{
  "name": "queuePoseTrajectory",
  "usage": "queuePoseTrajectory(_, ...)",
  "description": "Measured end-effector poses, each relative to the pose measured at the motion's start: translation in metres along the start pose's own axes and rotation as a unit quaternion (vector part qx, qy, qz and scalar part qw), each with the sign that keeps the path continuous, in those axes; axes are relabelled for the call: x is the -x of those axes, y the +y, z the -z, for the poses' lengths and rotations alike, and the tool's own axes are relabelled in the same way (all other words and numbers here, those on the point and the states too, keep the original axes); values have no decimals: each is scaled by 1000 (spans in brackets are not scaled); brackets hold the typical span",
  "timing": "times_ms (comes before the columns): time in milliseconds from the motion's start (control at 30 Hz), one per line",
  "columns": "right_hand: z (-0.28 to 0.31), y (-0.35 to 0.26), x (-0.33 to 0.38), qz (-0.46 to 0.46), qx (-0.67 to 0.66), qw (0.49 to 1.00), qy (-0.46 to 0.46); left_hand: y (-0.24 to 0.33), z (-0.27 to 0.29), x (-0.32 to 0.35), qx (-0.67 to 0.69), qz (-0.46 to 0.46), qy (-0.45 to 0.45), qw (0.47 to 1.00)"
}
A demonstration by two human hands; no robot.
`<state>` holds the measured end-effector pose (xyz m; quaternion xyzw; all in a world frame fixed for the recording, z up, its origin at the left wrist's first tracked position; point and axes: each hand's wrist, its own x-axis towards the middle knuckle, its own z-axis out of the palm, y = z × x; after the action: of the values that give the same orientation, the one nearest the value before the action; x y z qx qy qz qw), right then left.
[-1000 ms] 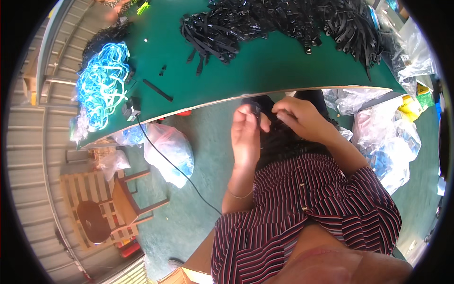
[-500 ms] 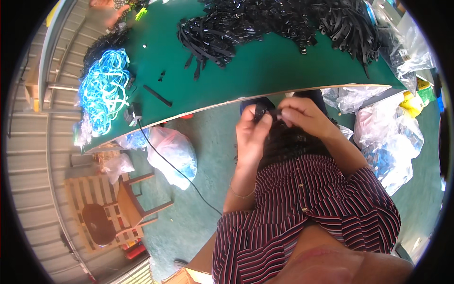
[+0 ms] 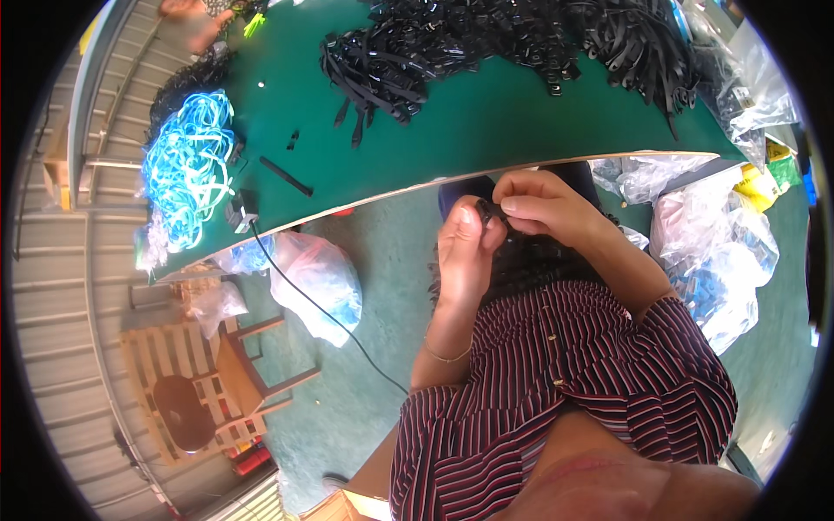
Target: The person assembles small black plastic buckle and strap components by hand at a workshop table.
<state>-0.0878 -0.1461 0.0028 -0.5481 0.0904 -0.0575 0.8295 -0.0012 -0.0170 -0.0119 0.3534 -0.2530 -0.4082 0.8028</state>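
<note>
Just beyond the table's near edge, over my lap, both hands meet at a small black piece (image 3: 486,210) that looks like a strap end or buckle; its exact kind is hidden by the fingers. My left hand (image 3: 465,247) is closed around it, thumb pressed on top. From the other side my right hand (image 3: 546,207) pinches at the same piece with bent fingers. Below the hands, a heap of black straps (image 3: 543,265) lies across my lap.
On the green table (image 3: 295,104) lie big piles of black straps (image 3: 469,43), a tangle of blue cords (image 3: 187,165), a thin black rod (image 3: 287,176) and a black box (image 3: 243,211) with a cable. Plastic bags (image 3: 317,286) stand underneath. Another person's hand (image 3: 208,33) shows far left.
My right hand has moved left and closed in on the black piece. My left thumb now covers more of it, so less of it shows.
</note>
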Motion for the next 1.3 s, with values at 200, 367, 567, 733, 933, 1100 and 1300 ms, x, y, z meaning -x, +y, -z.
queuePoseTrajectory(200,-10,0,-5,13,-38,999,-13,0,8,6,-52,6,12,999)
queuePoseTrajectory(367,-12,2,-5,-3,17,1000,-24,6,10,10,50,23,10,998)
queuePoseTrajectory(567,-19,4,-11,44,9,999,-18,2,21,12,-45,13,9,999)
queuePoseTrajectory(733,-22,4,-9,32,45,998,-5,1,23,15,-89,0,30,996)
queuePoseTrajectory(933,-11,12,-7,315,413,852,63,0,20,12,-298,-53,87,949)
queuePoseTrajectory(1100,-5,22,1,213,-62,974,-53,7,24,11,-194,51,38,979)
queuePoseTrajectory(1300,4,30,-1,178,-47,983,-21,11,2,8,-278,0,77,957)
